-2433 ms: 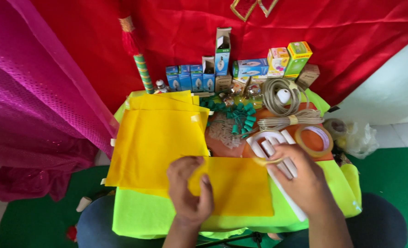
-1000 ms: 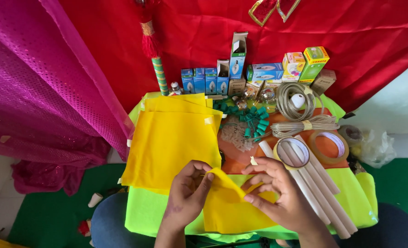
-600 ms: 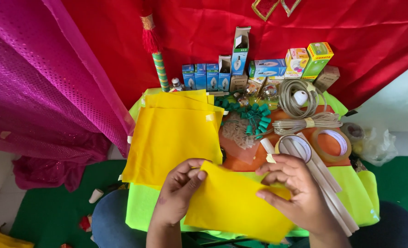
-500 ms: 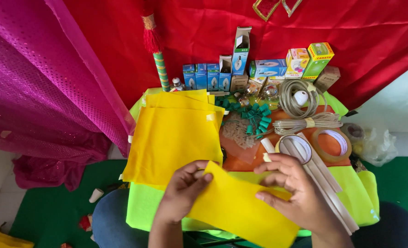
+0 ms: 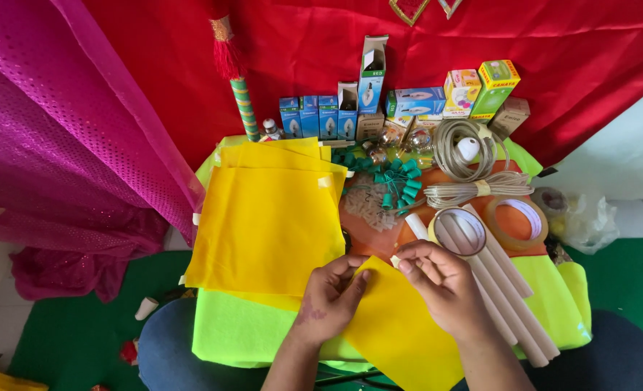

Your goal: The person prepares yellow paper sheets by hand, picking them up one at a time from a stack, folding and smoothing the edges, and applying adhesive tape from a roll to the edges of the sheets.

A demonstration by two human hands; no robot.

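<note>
A yellow felt sheet (image 5: 397, 326) lies tilted like a diamond over my lap. My left hand (image 5: 330, 297) pinches its upper left edge. My right hand (image 5: 441, 286) grips the top corner between thumb and fingers. A stack of yellow felt sheets (image 5: 267, 224) rests to the left on a lime green cloth (image 5: 242, 333). Just beyond my right hand lie white tubes (image 5: 506, 289) and a roll of clear tape (image 5: 459, 232).
A second tape roll (image 5: 517, 219), a coiled beige cord (image 5: 470, 166), green clips (image 5: 397, 181) and small bulb boxes (image 5: 336, 116) sit farther back against a red cloth (image 5: 321, 43). A magenta fabric (image 5: 61, 159) hangs on the left. A striped stick with a red tassel (image 5: 238, 94) leans there.
I have lifted and turned the yellow felt sheet from lying flat to a diamond tilt. My hands moved up to its top corner. The view shifted slightly.
</note>
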